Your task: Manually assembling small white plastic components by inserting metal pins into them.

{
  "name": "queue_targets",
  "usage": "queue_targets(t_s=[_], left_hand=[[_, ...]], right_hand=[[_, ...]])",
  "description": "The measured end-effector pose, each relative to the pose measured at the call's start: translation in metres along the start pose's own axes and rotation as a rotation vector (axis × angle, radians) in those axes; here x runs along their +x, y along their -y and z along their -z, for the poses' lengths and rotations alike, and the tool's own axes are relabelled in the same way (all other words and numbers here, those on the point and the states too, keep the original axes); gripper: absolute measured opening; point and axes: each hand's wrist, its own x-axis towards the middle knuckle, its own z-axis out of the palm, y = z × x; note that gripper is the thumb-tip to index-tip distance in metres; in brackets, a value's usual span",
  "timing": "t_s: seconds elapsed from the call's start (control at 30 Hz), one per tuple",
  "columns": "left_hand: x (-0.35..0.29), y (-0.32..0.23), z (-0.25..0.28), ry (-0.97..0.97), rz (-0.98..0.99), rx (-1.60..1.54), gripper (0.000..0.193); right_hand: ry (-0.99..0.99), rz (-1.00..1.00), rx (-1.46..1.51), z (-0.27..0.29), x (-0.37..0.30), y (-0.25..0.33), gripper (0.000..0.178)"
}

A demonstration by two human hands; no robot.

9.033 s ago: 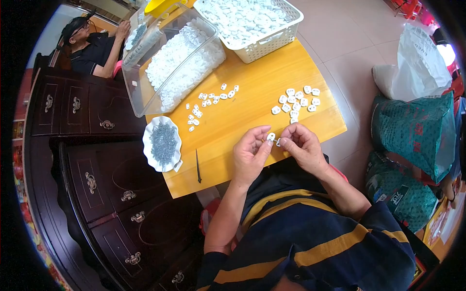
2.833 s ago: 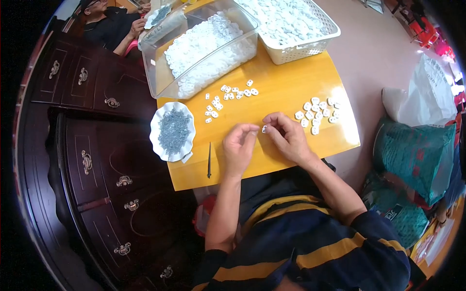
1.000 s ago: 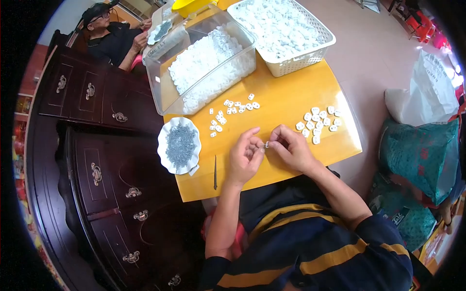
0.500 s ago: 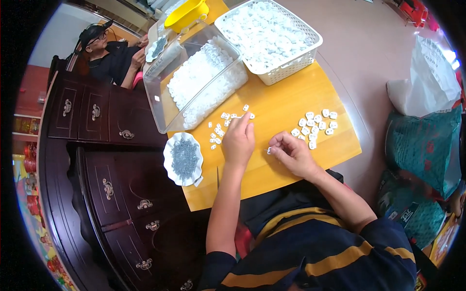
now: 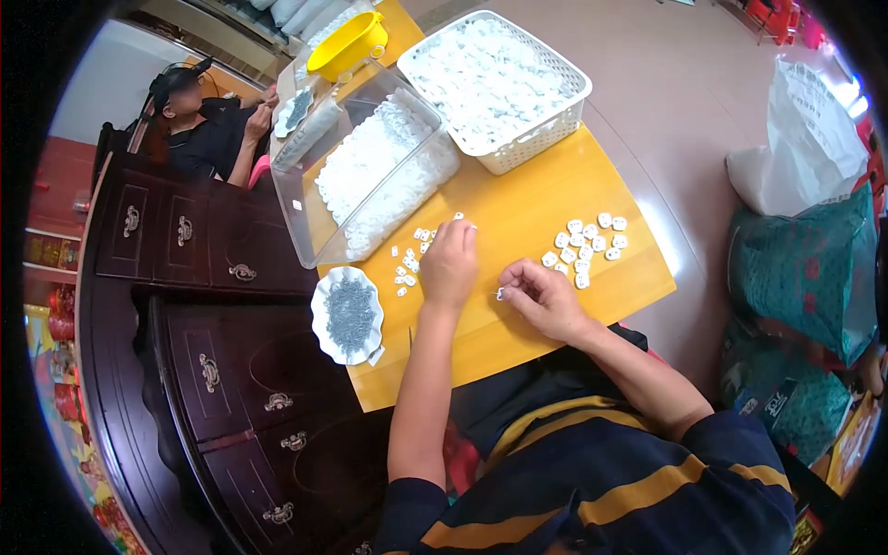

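Observation:
My left hand [image 5: 450, 265] reaches over the table, its fingers curled down and together beside a loose group of small white plastic pieces [image 5: 409, 263]. Its fingertips are hidden, so whatever they grip cannot be made out. Between the thumb and bent fingers of my right hand [image 5: 548, 301] is a small white plastic piece [image 5: 500, 294], mostly covered. Beyond that hand lies a second group of larger, rounded white pieces [image 5: 585, 252] with dark marks. A scalloped white dish [image 5: 321, 319] full of small grey metal bits [image 5: 351, 316] stands left of my left forearm.
A clear plastic bin [image 5: 305, 242] and a white perforated basket [image 5: 532, 148], both heaped with white pieces, stand at the back of the wooden table [image 5: 481, 356]. Behind is a yellow basin [image 5: 348, 46]. Dark drawers [image 5: 222, 222] flank the left; a person [image 5: 208, 134] sits beyond. Sacks [image 5: 805, 277] stand right.
My left hand's fingers have gone from stretched forward to curled down at the small pieces. My right hand keeps its pinch. The whole view has shifted slightly.

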Motion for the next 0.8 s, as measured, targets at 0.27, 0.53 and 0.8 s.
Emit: queue_targets(t_s=[0.27,0.53,0.8], left_hand=[[-0.045,-0.025,0.034,-0.068,0.697,-0.874,0.014],[-0.086,-0.027,0.054,-0.016,0.844,-1.135,0.022],[-0.091,-0.034,0.054,0.07,0.681,-1.083,0.025]], right_hand=[[0.001,-0.053,0.046,0.001,-0.001,-0.006,0.01],[-0.033,-0.108,0.092,-0.001,-0.001,-0.004,0.007],[0.03,-0.079,0.081,0.0,-0.003,-0.012,0.011]])
